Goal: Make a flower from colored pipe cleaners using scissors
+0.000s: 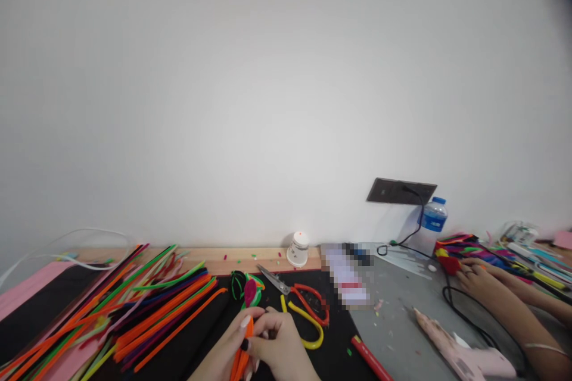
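Note:
At the bottom middle, my left hand (227, 351) and my right hand (281, 345) meet over a black mat (196, 339). Both are closed on a bundle of orange pipe cleaners (241, 360) that runs down out of view. Just beyond my fingers lies a small piece made of green, black and magenta pipe cleaners (246, 289). Red-handled scissors (297, 294) and a bent yellow pipe cleaner (308, 324) lie to the right of my hands.
A large fan of coloured pipe cleaners (111, 309) covers the left. A small white cup (298, 249) stands by the wall. At the right, another person's hands (473, 277) rest by a pink glue gun (460, 354), its black cord, a water bottle (432, 217) and more craft supplies.

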{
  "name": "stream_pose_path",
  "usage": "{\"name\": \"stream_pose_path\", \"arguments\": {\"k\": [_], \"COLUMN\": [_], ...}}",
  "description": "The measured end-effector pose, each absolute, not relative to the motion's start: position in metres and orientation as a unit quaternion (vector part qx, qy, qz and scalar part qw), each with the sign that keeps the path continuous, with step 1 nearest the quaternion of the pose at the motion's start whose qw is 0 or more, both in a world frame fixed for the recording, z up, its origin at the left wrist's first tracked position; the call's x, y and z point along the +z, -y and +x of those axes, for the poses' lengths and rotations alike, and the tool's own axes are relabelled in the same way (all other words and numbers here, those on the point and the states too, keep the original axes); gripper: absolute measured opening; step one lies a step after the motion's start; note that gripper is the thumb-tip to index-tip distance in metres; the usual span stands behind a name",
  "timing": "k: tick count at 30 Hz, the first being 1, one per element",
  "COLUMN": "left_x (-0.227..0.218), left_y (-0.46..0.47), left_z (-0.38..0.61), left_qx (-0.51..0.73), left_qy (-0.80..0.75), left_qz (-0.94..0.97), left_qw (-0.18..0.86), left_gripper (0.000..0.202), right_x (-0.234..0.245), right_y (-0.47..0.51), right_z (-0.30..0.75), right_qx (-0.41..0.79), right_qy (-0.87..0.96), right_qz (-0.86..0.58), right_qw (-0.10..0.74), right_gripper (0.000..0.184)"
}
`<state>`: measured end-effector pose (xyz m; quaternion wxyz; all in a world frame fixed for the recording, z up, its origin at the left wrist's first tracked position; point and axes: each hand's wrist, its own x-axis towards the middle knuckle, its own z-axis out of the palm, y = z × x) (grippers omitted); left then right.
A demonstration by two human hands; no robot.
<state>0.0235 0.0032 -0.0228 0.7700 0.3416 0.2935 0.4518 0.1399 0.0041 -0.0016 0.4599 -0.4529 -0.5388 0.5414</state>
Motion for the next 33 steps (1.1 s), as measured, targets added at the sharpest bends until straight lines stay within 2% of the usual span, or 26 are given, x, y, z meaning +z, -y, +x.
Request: {"name": "stream_pose_path", "arguments": {"k": [5,13,19,25,30,33], "left_x": [-0.019,-0.012,-0.029,-0.026,-0.026,-0.029], "left_y": [-0.002,-0.001,-0.003,-0.003,-0.002,-0.001], "left_z": [0.020,0.018,0.018,0.016,0.015,0.017], "left_qx": [0.439,0.460,0.485,0.460,0.445,0.416], "left_qy": [-0.303,-0.335,-0.341,-0.347,-0.344,-0.344], "left_qz": [0.360,0.352,0.334,0.382,0.392,0.378], "left_qw": [0.765,0.743,0.733,0.722,0.728,0.752], "left_gripper": [0.049,0.036,0.042,0.046,0.056,0.065], "right_x": [0.009,0.000,-0.002,0.012,0.013,0.005], "right_y": [-0.002,-0.001,0.000,0.003,0.004,0.003], "right_z": [0.144,0.138,0.135,0.137,0.137,0.134], "right_qx": [0.553,0.577,0.623,0.663,0.660,0.630], "right_qy": [0.553,0.520,0.482,0.463,0.473,0.475], "right_qz": [-0.448,-0.446,-0.433,-0.403,-0.415,-0.446], "right_qw": [0.434,0.444,0.438,0.428,0.411,0.423], "right_gripper": [0.020,0.026,0.031,0.031,0.024,0.026]}}
